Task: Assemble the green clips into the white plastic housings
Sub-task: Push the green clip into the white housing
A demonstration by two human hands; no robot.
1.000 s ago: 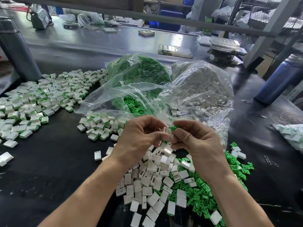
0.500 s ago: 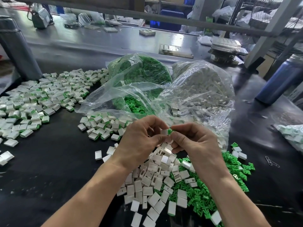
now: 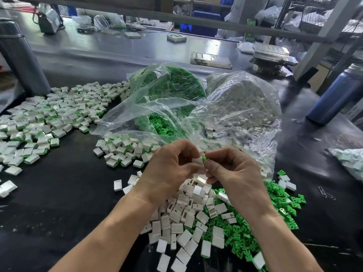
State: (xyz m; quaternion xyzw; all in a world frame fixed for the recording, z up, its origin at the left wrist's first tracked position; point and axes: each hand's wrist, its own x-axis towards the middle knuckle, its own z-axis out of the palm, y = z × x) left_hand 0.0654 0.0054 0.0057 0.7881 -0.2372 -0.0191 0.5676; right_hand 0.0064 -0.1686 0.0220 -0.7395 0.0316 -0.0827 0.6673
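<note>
L hand (image 3: pixel 170 169) grip pinches white housing (image 3: pixel 197 160); R hand (image 3: pixel 233 169) grip pinches green clip (image 3: pixel 205 159).

Factory assembly bench (image 3: pixel 59 193): bulk bags (image 3: pixel 241 107) of plastic parts, metal racking (image 3: pixel 334 22)

Bare black table (image 3: pixel 59 203) lies left (plastic bags (image 3: pixel 196 114) crowd behind).

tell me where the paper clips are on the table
In the head view the paper clips lie at the far right on the black table, just right of the loose green clips.
</note>
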